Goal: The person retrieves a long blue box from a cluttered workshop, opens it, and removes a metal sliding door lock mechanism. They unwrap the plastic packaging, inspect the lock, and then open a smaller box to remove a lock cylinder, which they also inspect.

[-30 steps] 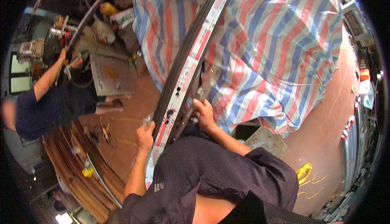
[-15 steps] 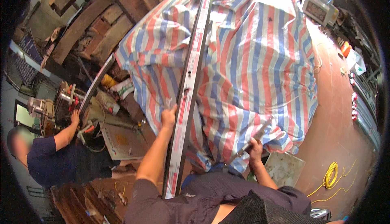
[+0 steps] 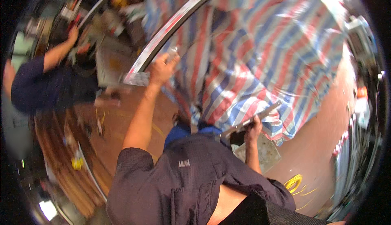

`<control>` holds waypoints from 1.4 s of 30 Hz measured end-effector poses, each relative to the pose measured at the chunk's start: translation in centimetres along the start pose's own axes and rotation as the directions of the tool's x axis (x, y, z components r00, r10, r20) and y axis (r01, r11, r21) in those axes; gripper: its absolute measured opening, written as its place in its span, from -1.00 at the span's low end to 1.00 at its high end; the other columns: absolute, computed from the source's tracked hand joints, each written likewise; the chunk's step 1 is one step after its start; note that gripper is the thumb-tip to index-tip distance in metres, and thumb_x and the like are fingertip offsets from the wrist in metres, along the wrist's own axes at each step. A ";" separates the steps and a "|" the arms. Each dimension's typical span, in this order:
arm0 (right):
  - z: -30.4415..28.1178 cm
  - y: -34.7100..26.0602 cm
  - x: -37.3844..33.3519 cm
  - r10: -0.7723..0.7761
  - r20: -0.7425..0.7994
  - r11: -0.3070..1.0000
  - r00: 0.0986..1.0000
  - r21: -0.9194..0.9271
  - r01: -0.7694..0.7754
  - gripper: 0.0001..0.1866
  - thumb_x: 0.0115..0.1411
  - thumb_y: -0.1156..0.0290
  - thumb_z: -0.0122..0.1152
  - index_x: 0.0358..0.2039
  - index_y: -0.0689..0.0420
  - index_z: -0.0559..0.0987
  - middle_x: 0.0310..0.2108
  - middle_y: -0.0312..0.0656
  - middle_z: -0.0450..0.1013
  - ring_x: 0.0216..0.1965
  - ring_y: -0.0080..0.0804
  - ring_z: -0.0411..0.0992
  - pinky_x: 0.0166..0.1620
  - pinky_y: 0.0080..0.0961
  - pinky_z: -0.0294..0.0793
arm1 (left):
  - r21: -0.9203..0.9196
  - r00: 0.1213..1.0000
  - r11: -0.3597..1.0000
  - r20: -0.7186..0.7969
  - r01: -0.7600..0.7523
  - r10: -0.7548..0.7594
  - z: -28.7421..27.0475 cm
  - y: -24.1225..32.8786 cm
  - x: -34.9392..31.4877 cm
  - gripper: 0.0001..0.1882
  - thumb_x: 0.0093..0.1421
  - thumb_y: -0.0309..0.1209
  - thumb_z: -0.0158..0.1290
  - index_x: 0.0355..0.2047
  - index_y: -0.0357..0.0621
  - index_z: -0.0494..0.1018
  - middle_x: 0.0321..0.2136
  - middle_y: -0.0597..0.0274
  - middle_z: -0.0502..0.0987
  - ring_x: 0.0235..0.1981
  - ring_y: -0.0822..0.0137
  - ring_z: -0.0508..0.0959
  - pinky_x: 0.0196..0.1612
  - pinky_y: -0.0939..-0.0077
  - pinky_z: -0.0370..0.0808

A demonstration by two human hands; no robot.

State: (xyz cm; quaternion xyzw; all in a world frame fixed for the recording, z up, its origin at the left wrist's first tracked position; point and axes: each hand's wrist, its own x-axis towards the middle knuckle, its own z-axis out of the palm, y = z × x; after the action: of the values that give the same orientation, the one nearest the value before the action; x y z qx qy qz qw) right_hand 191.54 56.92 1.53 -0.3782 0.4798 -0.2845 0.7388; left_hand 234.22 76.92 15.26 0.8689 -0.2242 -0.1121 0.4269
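Note:
My left hand (image 3: 162,69) is raised at the near end of a long dark profile strip (image 3: 176,23) with a white and red printed film along it. Its fingers are pinched around a small clear, crumpled scrap (image 3: 173,50); blur hides whether they also touch the strip. My right hand (image 3: 253,128), lower and to the right, grips a flat grey metal bar (image 3: 266,111) that slants up to the right. Both hands are in front of a large heap under a red, white and blue striped tarp (image 3: 244,58).
At the left a co-worker in a dark shirt (image 3: 30,84) has a hand (image 3: 72,35) on another strip (image 3: 97,7). Long brown planks (image 3: 69,159) lie lower left. A yellow cable coil (image 3: 293,183) is on the floor at right, and long metal profiles (image 3: 346,159) line the right side.
The view has turned and blurred. The strip's near end now shows much higher, beside my left hand, where before it ran down past my arm. My right hand still holds the bar.

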 end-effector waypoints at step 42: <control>3.2 48.5 -56.8 0.911 -0.340 0.363 -0.234 0.386 0.848 -0.72 0.24 0.16 0.28 -0.24 0.12 0.57 -0.39 -0.35 0.46 -0.37 -0.53 0.37 -0.27 -0.46 0.36 | -0.659 -0.673 0.165 0.672 -0.734 -0.309 49.0 1.9 -97.4 -0.51 0.26 0.03 0.04 -0.49 -0.16 0.57 -0.66 0.08 0.55 -0.67 0.25 0.58 -0.49 0.27 0.48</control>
State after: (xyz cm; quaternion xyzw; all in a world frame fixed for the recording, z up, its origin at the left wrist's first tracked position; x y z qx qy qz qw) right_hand 175.82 129.11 -9.99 0.5679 0.5664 -0.5955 0.0456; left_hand 129.60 89.29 -12.77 0.1173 -0.8685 -0.3526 -0.3281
